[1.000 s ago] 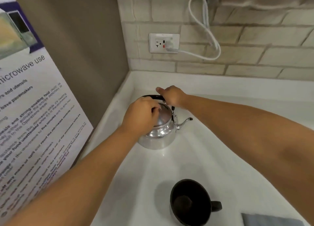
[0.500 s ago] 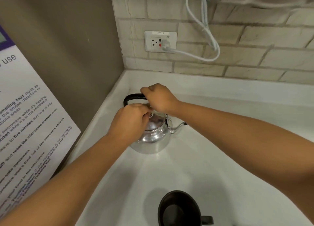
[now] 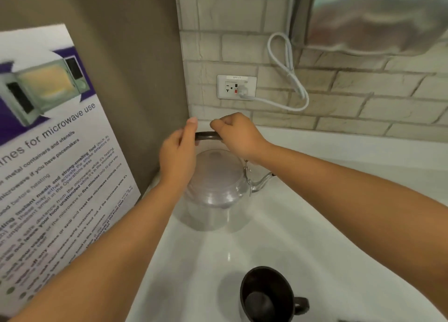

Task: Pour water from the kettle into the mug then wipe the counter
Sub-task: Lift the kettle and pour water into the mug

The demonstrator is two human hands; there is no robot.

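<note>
I see both hands on the black handle (image 3: 208, 136) of the kettle (image 3: 215, 190), which arches over the lid (image 3: 215, 173). My right hand (image 3: 238, 135) is curled around the handle from above, fingers wrapped over the bar and knuckles toward the wall, so it has a closed hold on it. My left hand (image 3: 178, 155) sits at the handle's left end, thumb raised and pointing up past the bar, the fingers hidden on the far side; I cannot tell how firmly it grips, only that it touches the handle there. The kettle is shiny metal, blurred in this view, standing upright on the white counter (image 3: 278, 224) in the back corner near the brown side wall (image 3: 135, 79). Its spout (image 3: 263, 182) points to the right. The mug (image 3: 266, 295) stands on the counter nearer to me, well apart from the kettle, upright, dark inside, with its handle turned to the right. On the brick wall (image 3: 363, 103) behind, an outlet (image 3: 236, 87) holds a white plug, and its cord (image 3: 288, 72) loops upward. A poster (image 3: 55, 152) about microwave use leans along the left side. At the bottom right edge a dark sliver shows; I cannot tell what it is.
</note>
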